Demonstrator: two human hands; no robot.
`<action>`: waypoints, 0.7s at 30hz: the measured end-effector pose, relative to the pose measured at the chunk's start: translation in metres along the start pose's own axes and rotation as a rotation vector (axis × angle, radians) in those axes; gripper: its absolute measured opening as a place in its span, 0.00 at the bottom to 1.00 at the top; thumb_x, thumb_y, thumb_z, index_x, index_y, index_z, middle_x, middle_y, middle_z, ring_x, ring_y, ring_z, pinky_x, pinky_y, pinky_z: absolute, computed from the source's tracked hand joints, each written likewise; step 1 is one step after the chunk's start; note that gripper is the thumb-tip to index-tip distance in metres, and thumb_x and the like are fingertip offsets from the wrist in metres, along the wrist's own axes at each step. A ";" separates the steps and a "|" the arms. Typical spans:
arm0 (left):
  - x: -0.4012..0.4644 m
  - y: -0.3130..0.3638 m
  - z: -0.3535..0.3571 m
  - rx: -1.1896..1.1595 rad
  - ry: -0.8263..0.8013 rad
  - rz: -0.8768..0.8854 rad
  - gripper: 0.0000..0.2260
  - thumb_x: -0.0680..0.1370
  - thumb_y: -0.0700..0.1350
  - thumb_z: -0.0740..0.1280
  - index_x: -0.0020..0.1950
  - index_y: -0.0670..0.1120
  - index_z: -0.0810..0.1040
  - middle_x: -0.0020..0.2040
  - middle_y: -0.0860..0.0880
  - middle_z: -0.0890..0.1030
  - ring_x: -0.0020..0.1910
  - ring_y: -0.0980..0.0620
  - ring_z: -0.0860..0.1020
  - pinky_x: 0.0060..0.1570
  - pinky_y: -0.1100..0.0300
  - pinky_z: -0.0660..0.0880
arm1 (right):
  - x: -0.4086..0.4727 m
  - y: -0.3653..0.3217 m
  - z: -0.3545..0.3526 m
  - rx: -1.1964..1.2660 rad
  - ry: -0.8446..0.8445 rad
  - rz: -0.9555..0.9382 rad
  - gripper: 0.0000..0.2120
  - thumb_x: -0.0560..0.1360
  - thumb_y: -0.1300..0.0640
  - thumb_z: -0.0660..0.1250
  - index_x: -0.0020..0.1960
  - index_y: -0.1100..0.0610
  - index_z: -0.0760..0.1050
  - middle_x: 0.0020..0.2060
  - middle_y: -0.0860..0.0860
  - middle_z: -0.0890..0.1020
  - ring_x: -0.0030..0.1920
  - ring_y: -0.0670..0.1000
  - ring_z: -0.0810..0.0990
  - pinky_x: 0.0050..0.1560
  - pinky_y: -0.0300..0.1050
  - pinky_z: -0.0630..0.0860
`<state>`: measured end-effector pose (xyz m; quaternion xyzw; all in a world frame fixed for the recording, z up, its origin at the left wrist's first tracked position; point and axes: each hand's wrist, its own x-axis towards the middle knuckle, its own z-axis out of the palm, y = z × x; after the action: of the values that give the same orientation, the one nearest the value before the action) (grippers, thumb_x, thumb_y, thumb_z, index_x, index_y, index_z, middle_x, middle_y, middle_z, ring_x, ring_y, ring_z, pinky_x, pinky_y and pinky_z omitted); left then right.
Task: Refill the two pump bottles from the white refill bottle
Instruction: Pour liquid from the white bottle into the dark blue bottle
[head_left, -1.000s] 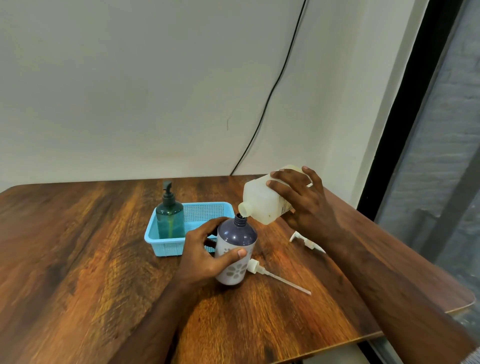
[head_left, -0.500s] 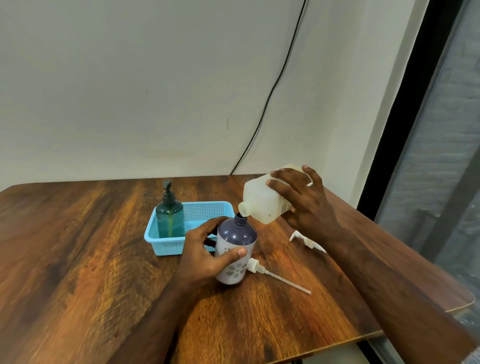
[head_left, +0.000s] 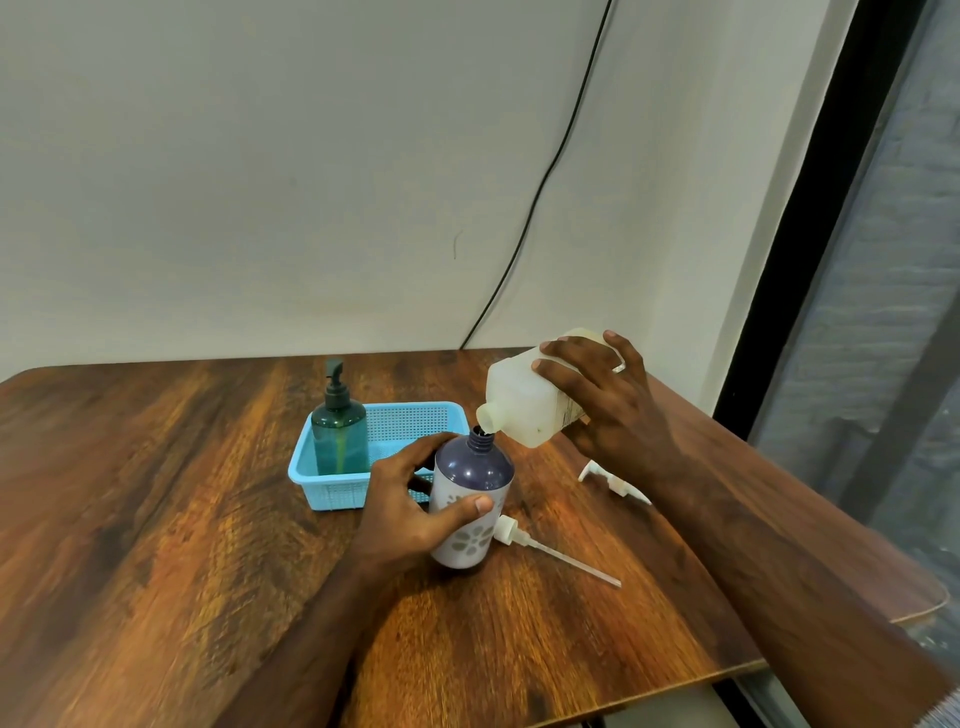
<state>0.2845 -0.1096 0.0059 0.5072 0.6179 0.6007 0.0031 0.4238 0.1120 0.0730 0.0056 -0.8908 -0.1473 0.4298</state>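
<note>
1. The basket (head_left: 332, 493) sits on the worktop (head_left: 156, 519), left of centre, towards the wall.
2. A pump bottle (head_left: 340, 431) stands upright in the basket's left end.
3. The open bottle (head_left: 470, 499) stands on the worktop just right of the basket, in front of its right end.
4. The refill bottle (head_left: 524, 402) is tilted above the open bottle, its mouth over the neck.
5. One pump (head_left: 550, 551) lies on the worktop just right of the open bottle.
6. Another pump (head_left: 613, 480) lies further right, behind the first.
</note>
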 end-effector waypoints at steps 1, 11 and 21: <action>0.000 0.000 0.000 0.000 -0.002 0.001 0.25 0.64 0.59 0.76 0.59 0.58 0.78 0.54 0.63 0.83 0.53 0.60 0.81 0.45 0.71 0.75 | 0.000 0.000 0.000 -0.002 0.000 -0.001 0.32 0.69 0.51 0.74 0.70 0.50 0.65 0.68 0.58 0.77 0.68 0.62 0.75 0.69 0.72 0.62; 0.001 0.002 0.000 0.011 0.001 0.000 0.25 0.64 0.60 0.76 0.59 0.60 0.76 0.54 0.65 0.82 0.54 0.63 0.80 0.45 0.73 0.74 | 0.001 0.001 0.000 0.001 -0.003 -0.004 0.33 0.69 0.52 0.75 0.70 0.50 0.65 0.68 0.58 0.76 0.68 0.61 0.75 0.70 0.72 0.61; 0.000 0.004 -0.001 -0.001 0.011 0.011 0.23 0.64 0.58 0.76 0.58 0.60 0.77 0.53 0.65 0.82 0.53 0.61 0.81 0.45 0.71 0.75 | 0.003 0.000 -0.002 -0.009 0.008 -0.016 0.29 0.71 0.51 0.70 0.69 0.50 0.65 0.67 0.58 0.77 0.68 0.61 0.75 0.70 0.70 0.61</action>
<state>0.2865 -0.1112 0.0090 0.5071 0.6148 0.6040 -0.0032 0.4230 0.1111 0.0765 0.0114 -0.8884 -0.1546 0.4321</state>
